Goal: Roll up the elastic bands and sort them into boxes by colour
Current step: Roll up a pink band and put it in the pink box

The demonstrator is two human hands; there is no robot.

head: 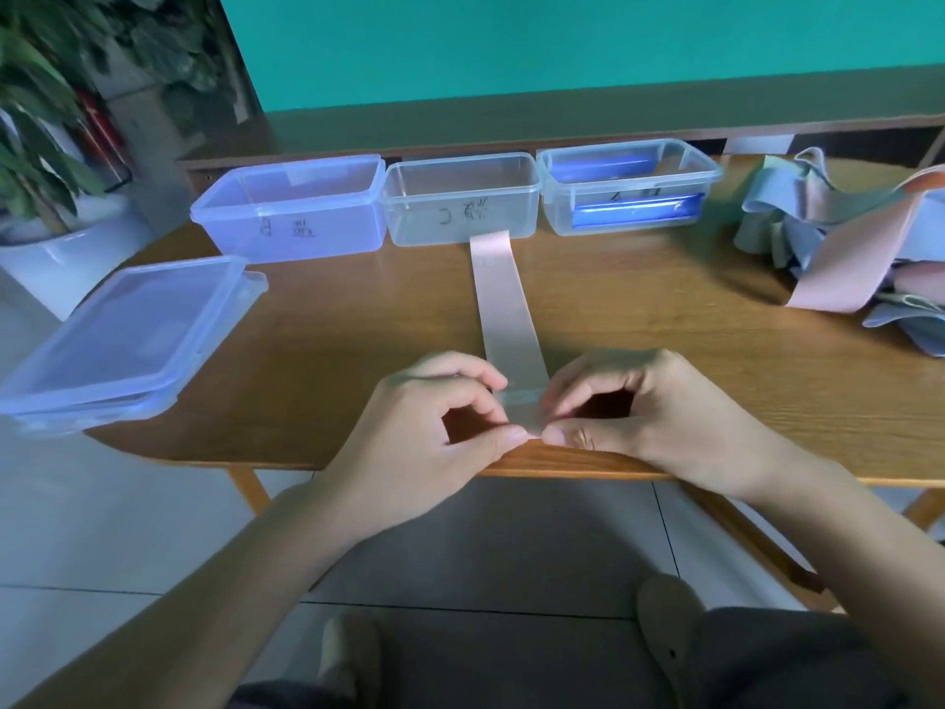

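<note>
At the lower centre of the frame, the left hand (434, 427) and right hand (634, 406) both pinch the near end of a pink elastic band (503, 309) lying flat on the bench (358, 319).

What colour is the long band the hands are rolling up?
Pale pink. The band shows best in the head view, stretched across the table.

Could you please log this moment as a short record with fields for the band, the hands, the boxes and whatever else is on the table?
band in work: pink band lying flat, stretched from the table's near edge to the middle box
left hand: pinches the band's near end
right hand: pinches the same end
roll: only just begun
left box: looks empty
middle box: looks empty
right box: holds blue rolls
lids: stacked at the table's left
waiting pile: grey-blue and pink bands, at the right
</note>
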